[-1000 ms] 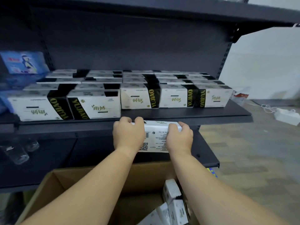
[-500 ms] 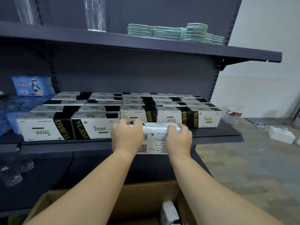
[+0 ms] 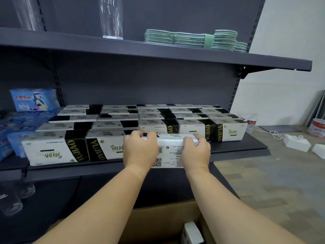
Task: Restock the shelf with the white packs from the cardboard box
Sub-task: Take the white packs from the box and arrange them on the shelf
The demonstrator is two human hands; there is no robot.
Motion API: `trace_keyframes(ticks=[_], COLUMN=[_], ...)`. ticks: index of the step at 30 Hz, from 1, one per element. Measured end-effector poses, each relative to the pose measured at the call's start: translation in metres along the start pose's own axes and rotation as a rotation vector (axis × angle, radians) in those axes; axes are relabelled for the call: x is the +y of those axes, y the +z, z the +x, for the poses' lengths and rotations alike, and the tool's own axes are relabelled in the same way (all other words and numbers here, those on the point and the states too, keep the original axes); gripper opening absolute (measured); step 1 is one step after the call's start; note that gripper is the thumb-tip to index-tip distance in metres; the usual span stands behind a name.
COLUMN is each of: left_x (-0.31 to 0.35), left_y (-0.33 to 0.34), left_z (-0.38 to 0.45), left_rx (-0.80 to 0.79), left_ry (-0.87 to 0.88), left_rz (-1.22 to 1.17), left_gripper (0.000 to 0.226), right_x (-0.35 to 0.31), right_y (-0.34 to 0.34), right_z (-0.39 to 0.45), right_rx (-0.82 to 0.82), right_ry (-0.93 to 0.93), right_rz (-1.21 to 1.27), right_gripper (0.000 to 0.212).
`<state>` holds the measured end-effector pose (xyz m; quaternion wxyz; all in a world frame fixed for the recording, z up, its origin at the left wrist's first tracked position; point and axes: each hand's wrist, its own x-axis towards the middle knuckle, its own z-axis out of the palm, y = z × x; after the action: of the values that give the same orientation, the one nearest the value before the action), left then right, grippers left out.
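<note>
While each hand, left hand (image 3: 139,150) and right hand (image 3: 196,152), clamps an end, the white pack (image 3: 168,152) looks light, soft and squashy.

Matt dark-grey metal shelf (image 3: 237,150). Glossy plastic wrap, white and black, on tissue packs (image 3: 52,148); same sheen on held white pack (image 3: 173,152). Plain brown matt cardboard box (image 3: 158,224). Clear smooth glass vase (image 3: 111,17). Ribbed green cloth pads (image 3: 175,37).

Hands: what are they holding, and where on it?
Both hold one white pack: left hand at its left end, right hand at its right end.
</note>
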<state>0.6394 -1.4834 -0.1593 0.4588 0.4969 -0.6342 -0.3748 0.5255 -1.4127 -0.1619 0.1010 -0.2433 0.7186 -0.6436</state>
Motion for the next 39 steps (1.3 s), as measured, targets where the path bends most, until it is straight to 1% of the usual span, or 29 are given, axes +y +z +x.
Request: trace_keyframes(ticks=[2,6,13,17,19,21,22,23,24,26,30,35,37,38,39], left_x=[-0.001,-0.001,0.010,0.011,0.012,0.013,0.013,0.012,0.011,0.010,0.008,0.010,0.008,0.007,0.006], left_y=[0.001,0.003,0.019,0.028,0.031,0.033,0.034,0.036,0.038,0.041,0.045,0.049,0.050,0.051,0.051], left_z=[0.003,0.005,0.015,0.020,0.022,0.023,0.023,0.023,0.024,0.024,0.027,0.026,0.025,0.025,0.025], left_rx=[-0.006,-0.008,0.060,0.091,0.110,0.128,0.137,0.146,0.156,0.169,0.201,0.243,0.246,0.250,0.252], left_ry=[0.013,-0.001,-0.002,-0.029,-0.048,-0.056,-0.062,-0.074,-0.086,-0.102,-0.114,-0.106,-0.107,-0.117,-0.125], left_rz=[0.009,0.004,0.027,0.064,0.070,0.081,0.086,0.092,0.097,0.103,0.111,0.128,0.119,0.115,0.118], left_gripper=[0.056,0.058,0.064,0.051,0.047,0.037,0.031,0.028,0.028,0.031,0.027,0.024,0.023,0.022,0.021], right_x=[0.001,0.003,0.003,0.006,0.007,0.008,0.009,0.010,0.011,0.014,0.018,0.022,0.024,0.024,0.024], right_y=[0.002,0.005,0.009,0.016,0.020,0.023,0.024,0.025,0.025,0.028,0.037,0.043,0.045,0.045,0.045], right_z=[0.000,0.007,0.037,0.052,0.055,0.059,0.061,0.063,0.065,0.067,0.069,0.070,0.071,0.071,0.072], right_rx=[0.009,0.006,-0.081,-0.151,-0.198,-0.234,-0.242,-0.247,-0.255,-0.279,-0.282,-0.283,-0.279,-0.279,-0.280], right_ry=[0.007,0.006,-0.024,-0.015,-0.004,0.004,0.005,0.006,0.013,0.020,0.027,0.042,0.037,0.039,0.040], right_rz=[0.003,0.006,0.006,0.004,0.021,0.038,0.039,0.039,0.043,0.062,0.101,0.095,0.090,0.090,0.082], right_gripper=[0.050,0.051,0.052,0.055,0.059,0.065,0.062,0.055,0.048,0.044,0.056,0.051,0.057,0.057,0.052])
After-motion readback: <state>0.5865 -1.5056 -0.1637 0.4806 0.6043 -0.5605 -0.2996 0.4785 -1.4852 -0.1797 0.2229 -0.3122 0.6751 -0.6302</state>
